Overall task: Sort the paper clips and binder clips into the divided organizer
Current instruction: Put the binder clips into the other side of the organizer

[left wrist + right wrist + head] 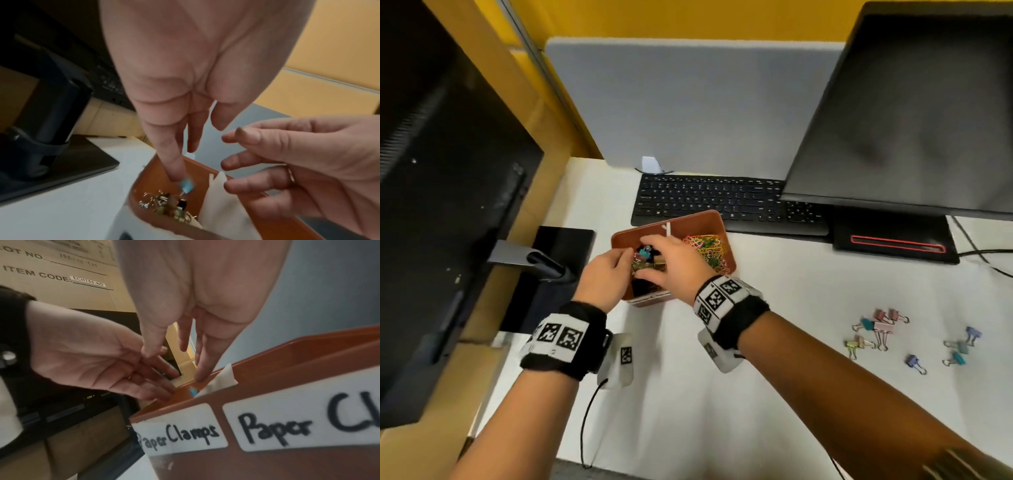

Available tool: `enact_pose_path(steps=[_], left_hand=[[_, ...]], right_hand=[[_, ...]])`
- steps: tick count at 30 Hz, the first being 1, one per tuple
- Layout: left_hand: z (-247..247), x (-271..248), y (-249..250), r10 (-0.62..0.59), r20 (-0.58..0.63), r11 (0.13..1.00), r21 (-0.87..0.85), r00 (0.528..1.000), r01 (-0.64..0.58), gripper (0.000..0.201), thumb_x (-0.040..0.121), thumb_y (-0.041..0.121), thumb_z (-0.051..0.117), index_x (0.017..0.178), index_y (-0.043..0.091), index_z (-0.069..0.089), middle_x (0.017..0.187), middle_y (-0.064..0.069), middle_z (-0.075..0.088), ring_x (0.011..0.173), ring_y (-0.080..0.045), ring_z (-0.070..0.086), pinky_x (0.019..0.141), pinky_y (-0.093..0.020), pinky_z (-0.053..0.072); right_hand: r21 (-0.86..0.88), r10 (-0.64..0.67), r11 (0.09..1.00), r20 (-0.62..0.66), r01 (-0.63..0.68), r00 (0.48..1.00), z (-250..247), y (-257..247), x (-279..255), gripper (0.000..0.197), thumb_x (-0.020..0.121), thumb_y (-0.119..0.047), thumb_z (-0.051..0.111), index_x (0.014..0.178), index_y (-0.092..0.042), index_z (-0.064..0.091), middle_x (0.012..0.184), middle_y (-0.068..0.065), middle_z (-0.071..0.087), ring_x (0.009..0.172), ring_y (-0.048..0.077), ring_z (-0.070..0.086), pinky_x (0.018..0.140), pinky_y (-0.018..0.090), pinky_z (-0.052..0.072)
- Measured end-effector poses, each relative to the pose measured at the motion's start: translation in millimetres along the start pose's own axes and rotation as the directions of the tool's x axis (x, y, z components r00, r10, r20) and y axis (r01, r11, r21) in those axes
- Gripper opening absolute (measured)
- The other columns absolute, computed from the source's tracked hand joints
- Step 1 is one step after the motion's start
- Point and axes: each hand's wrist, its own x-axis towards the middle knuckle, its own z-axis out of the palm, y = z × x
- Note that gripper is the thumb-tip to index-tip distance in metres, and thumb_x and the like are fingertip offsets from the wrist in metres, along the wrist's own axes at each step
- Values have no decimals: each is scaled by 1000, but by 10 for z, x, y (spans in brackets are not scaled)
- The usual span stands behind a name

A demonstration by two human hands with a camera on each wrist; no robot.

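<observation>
Hovering: both hands (606, 274) (671, 260) over organizer (709, 219), blue clip (186, 185) below.

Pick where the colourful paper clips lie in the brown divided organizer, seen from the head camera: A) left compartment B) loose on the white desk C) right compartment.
C: the heap of colourful paper clips fills the right side of the brown divided organizer, beyond the white divider.
</observation>
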Motion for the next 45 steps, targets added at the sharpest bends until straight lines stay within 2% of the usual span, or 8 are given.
enact_pose_path(steps=[9, 14, 18, 25, 29, 35, 39, 45], left_hand=[[699, -509, 379, 339, 232, 938, -10, 912, -347, 20, 92, 21, 54, 109, 20, 63, 110, 7, 62, 93, -8, 59, 78, -13, 44], [1648, -797, 657, 397, 530, 881, 8, 749, -473, 39, 88, 22, 57, 126, 28, 49, 124, 4, 48, 96, -10, 58, 79, -16, 43], [2338, -941, 889, 367, 663, 854, 38, 653, -518, 54, 86, 27, 60, 135, 30, 38, 134, 2, 36, 114, -21, 50, 101, -32, 43], [3093, -1017, 1079, 372, 714, 739, 158, 593, -655, 51, 80, 17, 65, 127, 31, 50, 145, 0, 25, 126, -25, 34, 107, -34, 35], [3231, -981, 1063, 408, 659, 778, 110, 631, -618, 37, 78, 8, 67, 112, 23, 63, 130, 1, 43, 117, -22, 42, 100, -26, 37], [3221, -931, 1011, 420, 554, 843, 55, 719, -535, 27, 75, 5, 72, 101, 12, 67, 98, 0, 54, 92, -15, 50, 84, -22, 42], [3239, -935, 1014, 397, 507, 865, 72, 765, -496, 24, 73, 6, 73, 95, 11, 66, 90, 4, 50, 87, -13, 47, 78, -17, 34], [3227, -985, 1006, 397, 460, 878, 63, 794, -475, 21, 72, 5, 73, 90, 12, 65, 85, 6, 52, 79, -11, 49, 67, -4, 31]], right_hand=[[-149, 147, 974, -158, -170, 976, -484, 1088, -1334, 33, 81, -30, 68, 113, -28, 59, 105, -8, 53, 95, 10, 58, 91, 33, 46], [-149, 449, 839, -353, -523, 821, -1011, 1804, -2317, 52, 68, -26, 80, 115, -25, 56, 111, 2, 51, 106, 23, 54, 92, 40, 49], [-152, 622, 682, -393, -716, 677, -1316, 2252, -2865, 68, 64, -29, 82, 123, -24, 51, 120, 10, 45, 107, 32, 50, 94, 41, 47], [-105, 542, 794, -325, -599, 775, -1364, 2673, -3025, 37, 71, -15, 78, 106, -13, 67, 101, 8, 62, 95, 28, 58, 85, 29, 44], [-101, 498, 838, -260, -536, 827, -1346, 2692, -2875, 11, 72, -15, 76, 83, -13, 73, 83, 3, 60, 83, 25, 60, 75, 23, 40], [31, 456, 888, -199, -459, 868, -1443, 2595, -2715, 35, 78, 2, 66, 109, -14, 63, 96, -6, 42, 62, -4, 44, 72, 14, 39], [-1, 431, 901, -99, -434, 897, -1482, 2580, -2570, 52, 80, 1, 65, 126, -22, 55, 111, -5, 36, 66, 11, 52, 87, 25, 48], [17, 446, 894, -127, -448, 886, -1491, 2573, -2462, 45, 73, -4, 73, 114, -17, 58, 109, 1, 44, 75, 16, 52, 85, 32, 51]])
